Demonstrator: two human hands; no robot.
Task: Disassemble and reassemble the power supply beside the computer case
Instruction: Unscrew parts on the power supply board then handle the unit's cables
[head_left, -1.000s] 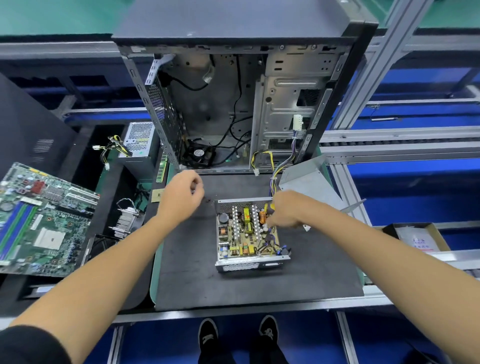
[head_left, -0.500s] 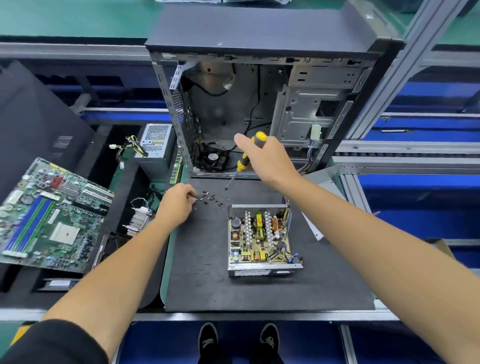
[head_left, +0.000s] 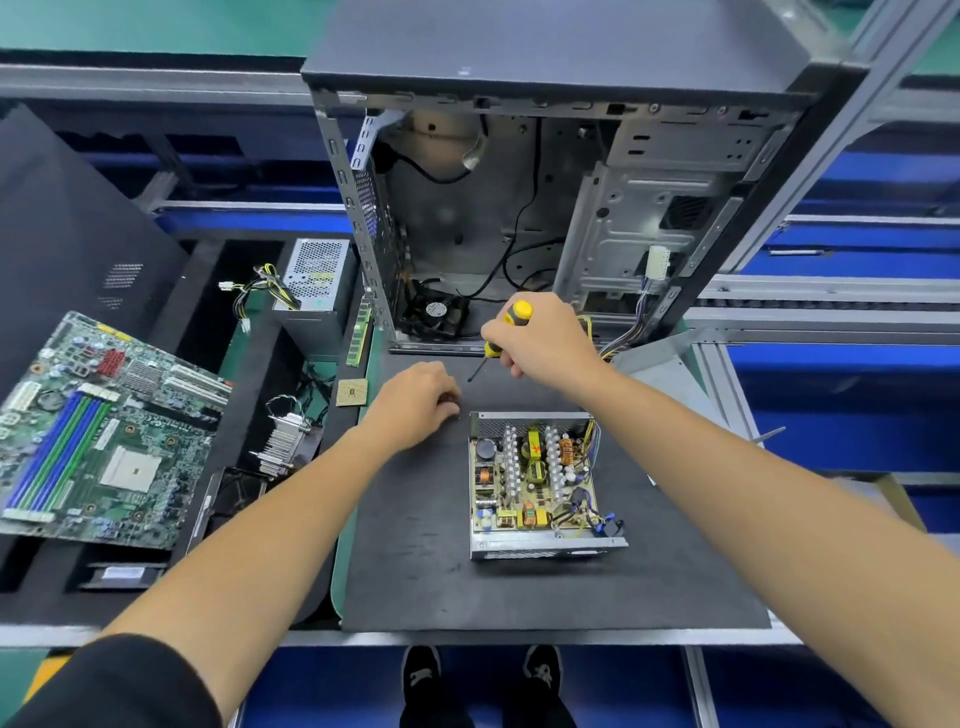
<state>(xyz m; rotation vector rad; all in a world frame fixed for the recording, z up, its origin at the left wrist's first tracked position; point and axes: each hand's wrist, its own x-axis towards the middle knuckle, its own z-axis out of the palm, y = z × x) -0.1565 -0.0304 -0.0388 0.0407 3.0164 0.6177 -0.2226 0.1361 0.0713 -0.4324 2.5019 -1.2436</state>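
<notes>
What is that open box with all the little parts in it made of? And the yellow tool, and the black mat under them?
The power supply box looks like bare metal: grey, shiny, with punched vent holes. Inside sits a tan circuit board, probably fibreglass, with copper-coloured coils. The screwdriver in the right hand seems to have a yellow and black plastic or rubber handle and a thin dark metal shaft. The mat looks like dull, soft foam or rubber.

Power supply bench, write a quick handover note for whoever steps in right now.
Right hand grips the yellow-and-black screwdriver, tip hanging above the mat.
Left hand rests on the mat with fingers curled just behind the power supply; what they hold is hidden.
The power supply sits open on the mat in front of the computer case. Its metal cover lies to the right.
Done: cover off.
Left: refit cover and screws.
</notes>
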